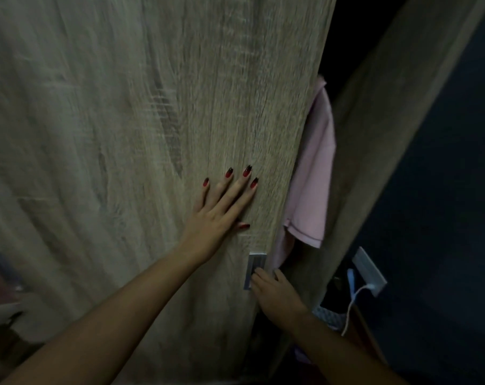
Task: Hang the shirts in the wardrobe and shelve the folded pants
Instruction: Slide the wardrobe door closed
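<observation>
A wood-grain wardrobe door (124, 134) fills most of the view. My left hand (222, 207) presses flat on it with straight, spread fingers. Lower down, my right hand (274, 290) grips the metal handle (254, 269) near the door's right edge, its fingers curled round it. A pink shirt (310, 184) hangs in the narrow dark gap between the door and the wardrobe's side panel (374, 162); its sleeve hem sticks out past the door edge. No pants are in view.
A dark wall (444, 190) stands to the right with a white socket (370, 270) and a white cable (352, 304) hanging from it. A patterned cloth (327, 318) lies low by the wardrobe. Blurred furniture shows at the far left.
</observation>
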`<move>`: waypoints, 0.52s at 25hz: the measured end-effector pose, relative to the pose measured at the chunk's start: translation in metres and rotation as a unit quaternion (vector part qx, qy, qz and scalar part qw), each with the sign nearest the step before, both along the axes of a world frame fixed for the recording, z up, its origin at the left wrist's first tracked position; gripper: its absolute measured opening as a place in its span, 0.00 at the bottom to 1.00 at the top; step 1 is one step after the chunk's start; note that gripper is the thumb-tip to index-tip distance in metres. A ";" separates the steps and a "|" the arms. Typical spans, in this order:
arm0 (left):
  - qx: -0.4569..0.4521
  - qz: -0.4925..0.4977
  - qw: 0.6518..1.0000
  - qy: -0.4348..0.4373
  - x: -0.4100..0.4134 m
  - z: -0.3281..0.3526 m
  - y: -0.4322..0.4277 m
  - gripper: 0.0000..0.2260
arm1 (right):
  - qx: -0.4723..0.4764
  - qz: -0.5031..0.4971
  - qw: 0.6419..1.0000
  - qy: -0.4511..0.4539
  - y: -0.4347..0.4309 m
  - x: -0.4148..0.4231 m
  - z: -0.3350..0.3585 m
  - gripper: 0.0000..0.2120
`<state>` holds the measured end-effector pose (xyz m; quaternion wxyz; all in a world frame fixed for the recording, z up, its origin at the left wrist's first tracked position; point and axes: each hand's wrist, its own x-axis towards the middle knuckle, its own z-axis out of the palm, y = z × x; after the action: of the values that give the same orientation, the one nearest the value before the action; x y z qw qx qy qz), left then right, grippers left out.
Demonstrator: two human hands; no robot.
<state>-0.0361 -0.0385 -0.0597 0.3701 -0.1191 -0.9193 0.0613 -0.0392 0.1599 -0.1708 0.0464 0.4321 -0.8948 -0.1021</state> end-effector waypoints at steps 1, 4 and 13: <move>-0.009 0.000 1.000 0.001 -0.004 0.001 0.015 0.34 | 0.006 -0.019 1.000 0.011 0.014 -0.002 0.000 0.11; -0.022 0.002 1.000 0.008 -0.013 0.002 0.049 0.33 | 0.053 -0.044 0.998 0.012 0.043 -0.011 -0.001 0.12; -0.043 0.012 0.999 0.011 -0.031 0.004 0.120 0.35 | 0.103 -0.076 0.992 0.018 0.111 -0.021 0.004 0.24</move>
<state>-0.0673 0.0812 -0.0556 0.3744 -0.1232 -0.9129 0.1065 -0.0601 0.2710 -0.1665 0.0104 0.3632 -0.9089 -0.2044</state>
